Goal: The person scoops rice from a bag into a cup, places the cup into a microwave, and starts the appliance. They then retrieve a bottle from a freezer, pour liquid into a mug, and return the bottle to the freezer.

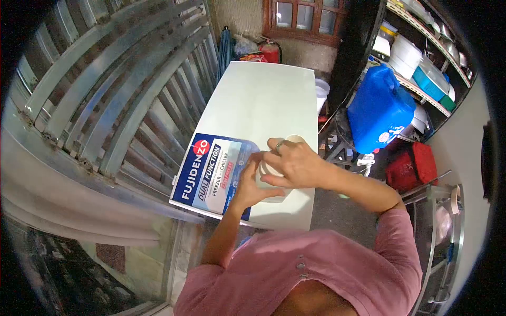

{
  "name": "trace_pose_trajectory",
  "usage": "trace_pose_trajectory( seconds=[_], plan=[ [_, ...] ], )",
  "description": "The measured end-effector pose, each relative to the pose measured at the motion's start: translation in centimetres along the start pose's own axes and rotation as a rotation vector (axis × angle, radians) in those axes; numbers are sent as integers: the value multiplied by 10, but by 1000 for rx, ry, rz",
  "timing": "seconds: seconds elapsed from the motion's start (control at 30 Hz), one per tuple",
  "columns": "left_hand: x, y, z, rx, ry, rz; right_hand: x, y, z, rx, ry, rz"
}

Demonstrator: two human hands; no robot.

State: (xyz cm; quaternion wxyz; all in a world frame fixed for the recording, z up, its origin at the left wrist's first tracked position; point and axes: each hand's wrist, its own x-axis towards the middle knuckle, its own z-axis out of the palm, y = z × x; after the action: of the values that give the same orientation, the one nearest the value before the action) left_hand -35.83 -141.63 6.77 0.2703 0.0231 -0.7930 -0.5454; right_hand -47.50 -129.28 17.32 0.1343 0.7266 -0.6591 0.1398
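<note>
A white chest freezer with a blue and white label on its top stands in front of me. Over the label's right edge, my left hand curves its fingers round the side of a pale, whitish container. My right hand, with a ring on one finger, closes over the top of the same container. The hands hide most of it. Another pale round object shows just behind my right hand, partly covered by it.
A metal slatted gate runs along the left. On the right are a blue jerrycan on a dark stool, a red bag and shelves with containers. A fire extinguisher stands behind the freezer.
</note>
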Motion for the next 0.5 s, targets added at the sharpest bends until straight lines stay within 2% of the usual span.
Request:
trace_pose_trajectory(
  seconds=[0.1, 0.2, 0.33, 0.37, 0.43, 0.5],
  plan=[
    [4, -8, -5, 132, -48, 100, 4, 20, -2, 118, -90, -206],
    [4, -5, -7, 140, -117, -60, 9, 31, -13, 171, -78, -483],
    [10, -2, -9, 184, -241, -61, 7, 35, -27, 249, -159, -510],
    [6, -8, -9, 207, -217, 36, 9, 35, -28, 239, -157, -513],
    [3, -4, -4, -23, -176, -132, 11, 34, -26, 233, -151, -543],
    [1, -6, -5, -54, -132, -87, 13, 32, -27, 230, -156, -521]
  ],
)
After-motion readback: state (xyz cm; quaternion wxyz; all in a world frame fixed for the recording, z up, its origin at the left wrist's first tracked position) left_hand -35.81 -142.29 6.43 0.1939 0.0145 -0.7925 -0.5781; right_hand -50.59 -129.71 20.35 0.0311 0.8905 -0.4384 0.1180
